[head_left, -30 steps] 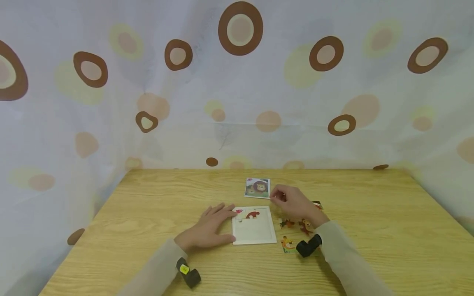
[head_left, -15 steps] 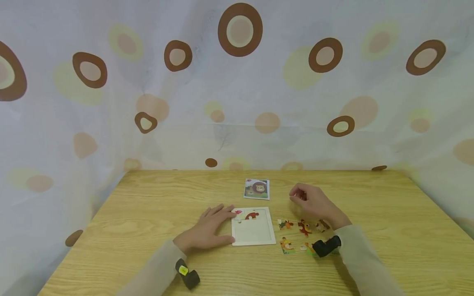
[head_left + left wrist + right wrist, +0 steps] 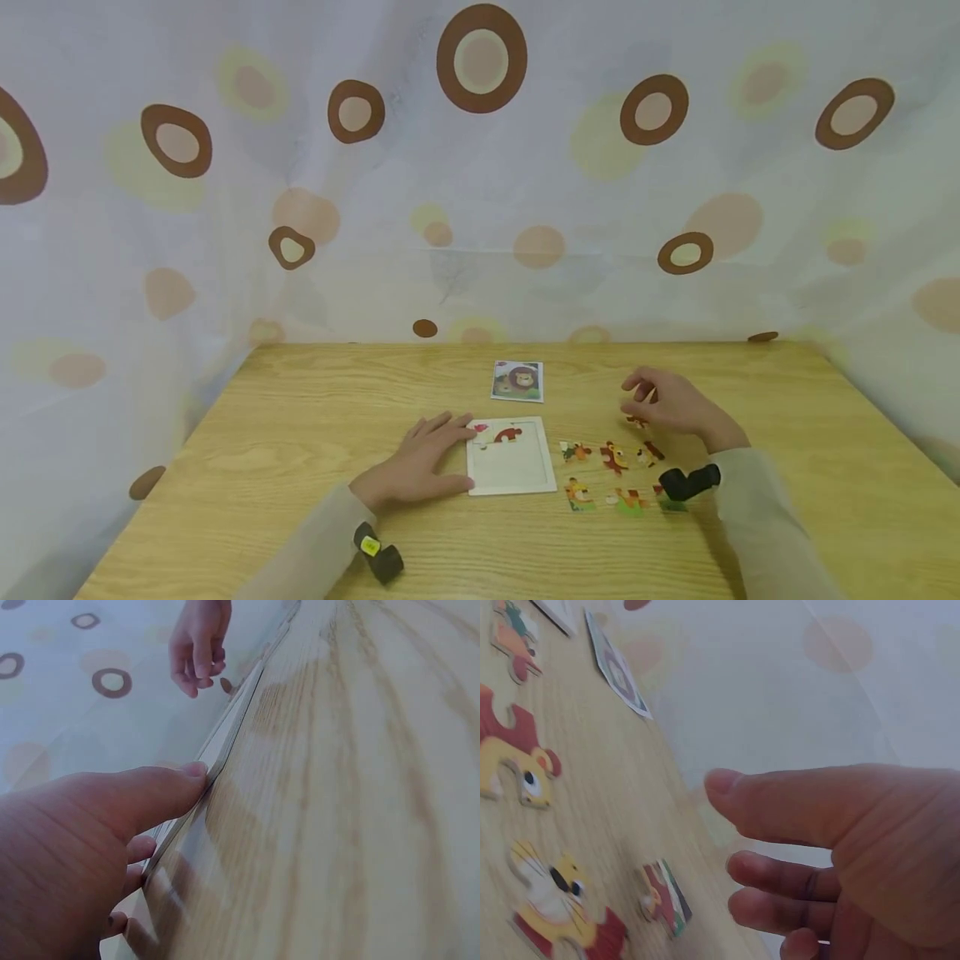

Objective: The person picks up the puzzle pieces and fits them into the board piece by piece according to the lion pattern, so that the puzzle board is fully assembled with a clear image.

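My left hand (image 3: 422,463) rests at the left side of a white puzzle tray (image 3: 513,472), fingers spread, with thumb and forefinger touching its edge. In the left wrist view the thumb (image 3: 161,791) lies against the tray's thin side. Joined puzzle pieces (image 3: 508,435) fill part of the tray's upper left. My right hand (image 3: 675,404) hovers over the table to the right, thumb and fingers apart with nothing between them. Close below it lies a small red and green puzzle piece (image 3: 662,898). Nearby is a piece with part of an animal face (image 3: 571,889).
A picture card with a lion (image 3: 517,381) lies behind the tray. Several loose pieces sit in rough rows right of the tray, among them a brown one (image 3: 614,457) and a yellow and green one (image 3: 578,493). A spotted cloth (image 3: 480,208) hangs behind the table.
My right hand has moved right, from beside the lion card to above the loose piece at the back right. More loose pieces now show. The left hand stays at the tray.
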Motion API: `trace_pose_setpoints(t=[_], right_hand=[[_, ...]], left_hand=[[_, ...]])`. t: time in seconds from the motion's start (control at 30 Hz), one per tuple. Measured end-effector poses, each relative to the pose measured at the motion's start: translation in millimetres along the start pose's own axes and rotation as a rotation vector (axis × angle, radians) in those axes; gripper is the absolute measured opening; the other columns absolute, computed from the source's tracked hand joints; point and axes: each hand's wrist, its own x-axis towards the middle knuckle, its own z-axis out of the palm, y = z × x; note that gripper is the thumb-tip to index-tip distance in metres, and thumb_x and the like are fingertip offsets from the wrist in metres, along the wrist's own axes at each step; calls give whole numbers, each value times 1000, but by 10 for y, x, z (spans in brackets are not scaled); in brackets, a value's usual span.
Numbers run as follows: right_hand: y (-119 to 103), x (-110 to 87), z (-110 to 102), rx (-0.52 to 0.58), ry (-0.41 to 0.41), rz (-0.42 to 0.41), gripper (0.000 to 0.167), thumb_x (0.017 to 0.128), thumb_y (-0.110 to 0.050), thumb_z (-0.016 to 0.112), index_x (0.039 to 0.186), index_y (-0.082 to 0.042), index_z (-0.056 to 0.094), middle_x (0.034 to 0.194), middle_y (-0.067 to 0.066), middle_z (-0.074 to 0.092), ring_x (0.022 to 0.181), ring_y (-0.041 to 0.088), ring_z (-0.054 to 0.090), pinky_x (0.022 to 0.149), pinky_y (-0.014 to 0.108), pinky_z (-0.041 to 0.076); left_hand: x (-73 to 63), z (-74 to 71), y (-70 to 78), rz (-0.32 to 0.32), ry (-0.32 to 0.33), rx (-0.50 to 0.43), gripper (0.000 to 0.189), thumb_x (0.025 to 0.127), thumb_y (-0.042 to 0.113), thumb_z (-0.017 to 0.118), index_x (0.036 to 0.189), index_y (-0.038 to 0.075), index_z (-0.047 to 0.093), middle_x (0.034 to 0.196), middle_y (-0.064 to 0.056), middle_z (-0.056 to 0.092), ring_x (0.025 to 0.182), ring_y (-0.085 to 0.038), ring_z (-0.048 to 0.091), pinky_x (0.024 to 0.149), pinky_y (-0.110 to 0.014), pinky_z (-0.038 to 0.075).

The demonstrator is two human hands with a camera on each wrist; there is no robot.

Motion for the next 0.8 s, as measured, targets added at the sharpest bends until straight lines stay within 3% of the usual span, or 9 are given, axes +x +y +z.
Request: trace_pose_setpoints(t=[0.23,0.47,0.8], right_hand=[[133,-50,-46,7,-54,67,39,87,-23,72,115,3,62,97,12,63,82,18,58,70,32,52],[235,-83,-26,22,-110,75,45,84,-26,74,115,4,62,106,20,63,92,28,60,77,44,53],[242,-88,90,43,-73,159,35,83,-16,74,108,6,63,94,12,61,77,17,49,69,34,45]], left_hand=[[-23,20,-13,-10,15,8,64,89,45,64,142,15,45,159,-6,27,147,-37,14,114,-64,4],[-3,18,8,3,8,-14,63,89,44,64,142,15,44,159,-6,26,147,-38,13,114,-64,3],[3,-8,44,25,6,-18,64,89,42,64,142,13,44,158,-9,26,147,-40,13,114,-64,3]])
